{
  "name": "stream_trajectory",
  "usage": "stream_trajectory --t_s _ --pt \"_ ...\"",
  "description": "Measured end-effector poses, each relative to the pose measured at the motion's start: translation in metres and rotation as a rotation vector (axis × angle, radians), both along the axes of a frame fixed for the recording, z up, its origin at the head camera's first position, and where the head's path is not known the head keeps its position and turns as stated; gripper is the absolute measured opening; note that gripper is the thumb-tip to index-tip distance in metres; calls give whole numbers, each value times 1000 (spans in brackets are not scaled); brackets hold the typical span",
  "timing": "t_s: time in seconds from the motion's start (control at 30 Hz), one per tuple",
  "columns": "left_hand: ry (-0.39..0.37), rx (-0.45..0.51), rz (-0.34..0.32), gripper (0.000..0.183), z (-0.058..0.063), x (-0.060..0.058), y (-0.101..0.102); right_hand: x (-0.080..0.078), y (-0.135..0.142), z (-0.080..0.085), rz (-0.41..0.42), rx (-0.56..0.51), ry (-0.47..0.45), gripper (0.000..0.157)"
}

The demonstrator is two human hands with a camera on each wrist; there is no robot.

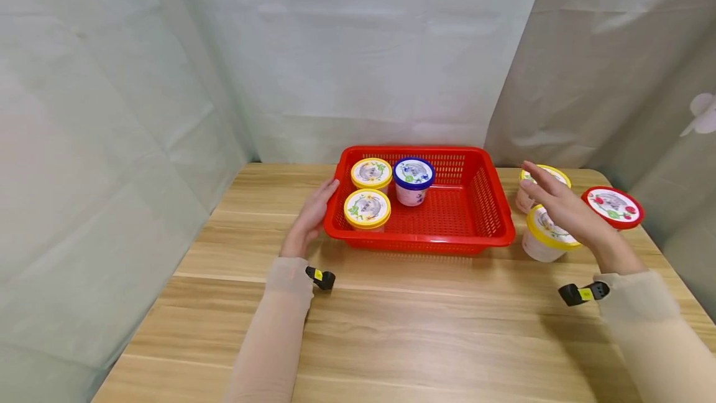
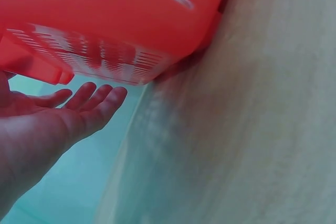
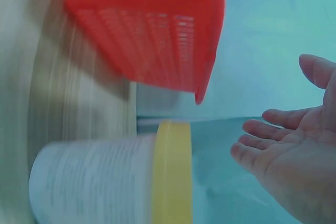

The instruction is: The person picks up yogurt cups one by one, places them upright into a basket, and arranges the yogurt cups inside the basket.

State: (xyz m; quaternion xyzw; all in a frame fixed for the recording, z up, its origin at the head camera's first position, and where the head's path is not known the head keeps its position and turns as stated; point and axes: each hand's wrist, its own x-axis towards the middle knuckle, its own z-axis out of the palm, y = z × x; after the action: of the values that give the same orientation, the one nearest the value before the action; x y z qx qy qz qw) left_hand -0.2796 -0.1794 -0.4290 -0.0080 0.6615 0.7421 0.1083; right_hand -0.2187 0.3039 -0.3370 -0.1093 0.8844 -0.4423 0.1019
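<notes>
My left hand (image 1: pixel 312 213) is at the left end of a red plastic basket (image 1: pixel 414 240), its fingers extended beside the rim. In the left wrist view those loosely straight fingers (image 2: pixel 100 100) lie along the basket's slotted wall. Inside the basket stand two yellow-lidded tubs (image 1: pixel 367 208) and a blue-lidded tub (image 1: pixel 414 173). To the right, my right hand (image 1: pixel 576 213) hovers over a front yellow-lidded tub (image 1: pixel 541 246), palm toward the basket, holding nothing. It partly covers that tub and a back yellow-lidded tub (image 1: pixel 555 173). A red-lidded tub (image 1: pixel 613 204) stands farther right.
Everything stands on a wood-grain table (image 1: pixel 403 328), with the basket near its back edge. Pale hanging sheets (image 1: pixel 380 48) enclose the back and both sides. A small black camera with a yellow label is worn on each wrist.
</notes>
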Motion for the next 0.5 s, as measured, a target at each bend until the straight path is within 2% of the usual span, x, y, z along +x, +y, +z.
stream_trajectory --t_s 0.17,0.27,0.5 --pt "-4 25 -31 66 -6 0 2 9 12 -6 -37 118 52 74" --pt "3 43 -53 66 -8 2 0 14 18 -12 -63 188 116 73" --pt "9 80 -67 62 -12 6 -4 27 33 -30 -66 212 233 70"
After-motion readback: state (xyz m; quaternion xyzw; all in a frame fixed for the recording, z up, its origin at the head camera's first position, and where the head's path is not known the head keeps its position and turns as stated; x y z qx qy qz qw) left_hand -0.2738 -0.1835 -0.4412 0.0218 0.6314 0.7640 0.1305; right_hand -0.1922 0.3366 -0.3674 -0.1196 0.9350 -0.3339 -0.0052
